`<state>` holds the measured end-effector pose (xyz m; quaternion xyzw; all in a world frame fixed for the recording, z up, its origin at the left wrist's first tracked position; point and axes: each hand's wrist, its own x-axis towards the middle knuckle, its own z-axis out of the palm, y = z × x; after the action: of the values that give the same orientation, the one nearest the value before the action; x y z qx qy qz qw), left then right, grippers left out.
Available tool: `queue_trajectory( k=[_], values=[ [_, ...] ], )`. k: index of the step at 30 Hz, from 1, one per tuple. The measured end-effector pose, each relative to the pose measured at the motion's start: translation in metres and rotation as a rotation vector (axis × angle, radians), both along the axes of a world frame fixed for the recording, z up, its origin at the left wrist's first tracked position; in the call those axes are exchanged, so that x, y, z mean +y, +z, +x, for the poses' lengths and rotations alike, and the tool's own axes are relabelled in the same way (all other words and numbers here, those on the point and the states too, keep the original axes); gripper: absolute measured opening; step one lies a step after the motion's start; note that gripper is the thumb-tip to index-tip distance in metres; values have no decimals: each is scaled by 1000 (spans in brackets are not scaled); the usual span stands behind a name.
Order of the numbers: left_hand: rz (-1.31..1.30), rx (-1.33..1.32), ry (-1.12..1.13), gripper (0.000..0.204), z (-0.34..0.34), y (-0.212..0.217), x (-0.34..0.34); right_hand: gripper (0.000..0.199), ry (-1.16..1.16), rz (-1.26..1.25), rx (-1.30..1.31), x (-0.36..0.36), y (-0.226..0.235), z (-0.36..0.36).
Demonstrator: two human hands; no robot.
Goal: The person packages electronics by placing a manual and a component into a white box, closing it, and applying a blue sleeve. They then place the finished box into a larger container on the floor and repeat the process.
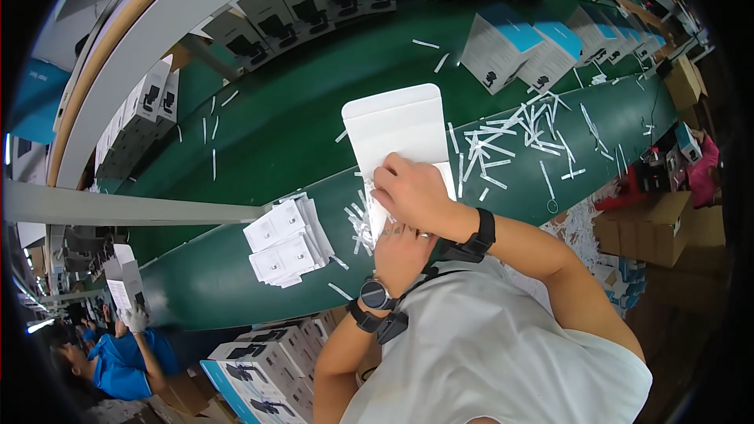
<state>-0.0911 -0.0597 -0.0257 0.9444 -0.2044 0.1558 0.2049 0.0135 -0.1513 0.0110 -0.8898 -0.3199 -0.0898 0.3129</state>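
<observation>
An open white carton (pixel 399 132) lies in front of me on the green work surface, its wide lid flap spread away from me. My right hand (pixel 415 195) is over the carton's middle, fingers curled down and pressed together; what they pinch is hidden. Closer to my body, my left hand (pixel 402 255) is closed around the carton's near end, partly beneath my right wrist. White paper strips (pixel 359 224) lie beside the carton on the left. Farther left is a stack of white printed leaflets (pixel 289 239).
Many loose strips (pixel 503 137) litter the bench (pixel 212 283) on the right. Boxes with blue tops (pixel 514 43) stand at the far right, grey boxes (pixel 314 4) along the back. A grey post (pixel 133 206) crosses at left. A co-worker in blue (pixel 129 365) handles a box.
</observation>
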Motion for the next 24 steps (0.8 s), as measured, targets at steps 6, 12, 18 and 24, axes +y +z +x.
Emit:
queue_trajectory(
  k=[6, 12, 18, 24],
  values=[
    [-20, -61, -10, 32, 7, 4, 2, 25, 100, 89, 125, 8, -7, 4],
    [39, 125, -9, 36, -1, -3, 7, 26, 205, 143, 158, 21, -9, 2],
    [49, -65, -20, 40, 7, 13, -2, 29, 5, 194, 133, -19, 17, 9],
    [-9, -15, -33, 39, 4, 4, 0, 30, -4, -126, -59, -5, 11, 0]
  ],
)
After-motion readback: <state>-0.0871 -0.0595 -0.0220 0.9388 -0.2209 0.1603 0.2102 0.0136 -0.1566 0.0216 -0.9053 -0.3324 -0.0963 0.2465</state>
